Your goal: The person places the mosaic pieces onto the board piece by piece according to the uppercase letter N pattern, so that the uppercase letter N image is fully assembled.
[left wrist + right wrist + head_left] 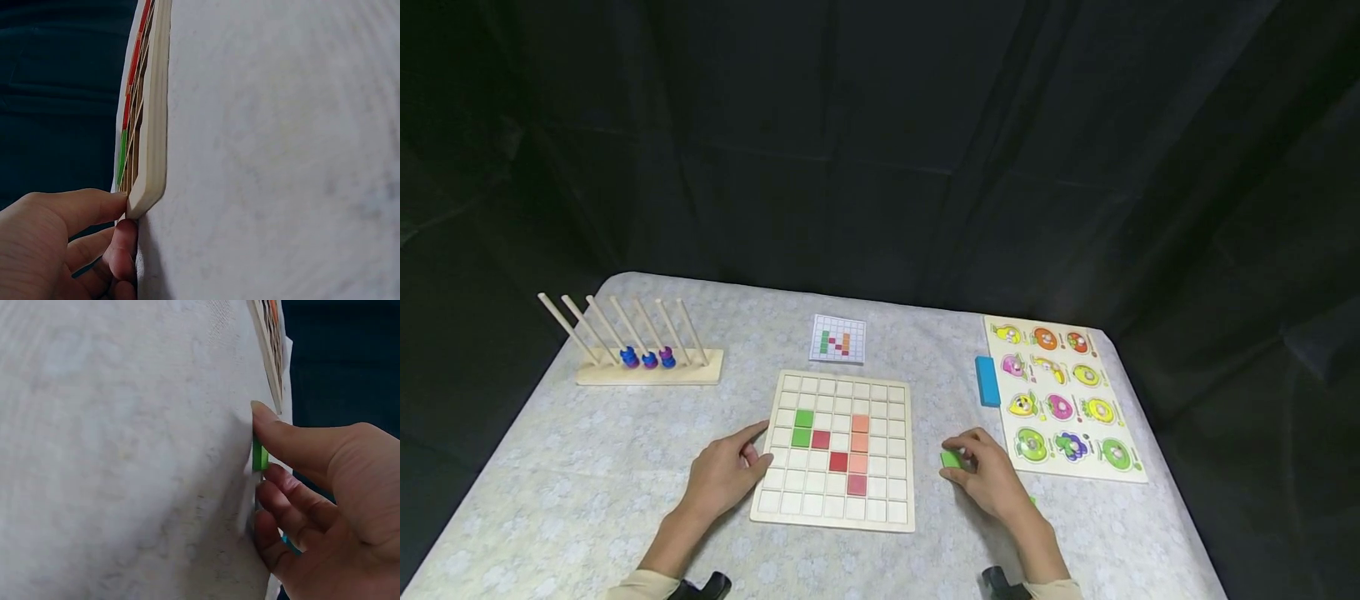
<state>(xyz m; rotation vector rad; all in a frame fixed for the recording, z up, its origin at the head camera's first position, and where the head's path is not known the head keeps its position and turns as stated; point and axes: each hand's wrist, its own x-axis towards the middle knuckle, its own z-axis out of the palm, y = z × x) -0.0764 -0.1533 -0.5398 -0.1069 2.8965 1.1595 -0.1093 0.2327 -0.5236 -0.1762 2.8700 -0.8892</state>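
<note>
A wooden grid board lies flat at the middle of the table, bearing two green tiles, three red tiles and three orange tiles. My left hand grips the board's left edge; in the left wrist view the thumb lies at the rim with fingers curled beside it. To the right of the board, my right hand pinches a green square tile between thumb and fingers, close over the tablecloth. The right wrist view shows that tile edge-on.
Behind the board lies a pattern card. A peg stand with blue and purple beads is at the left. On the right are a fruit puzzle board and a blue block. A bit of green shows beside the right wrist.
</note>
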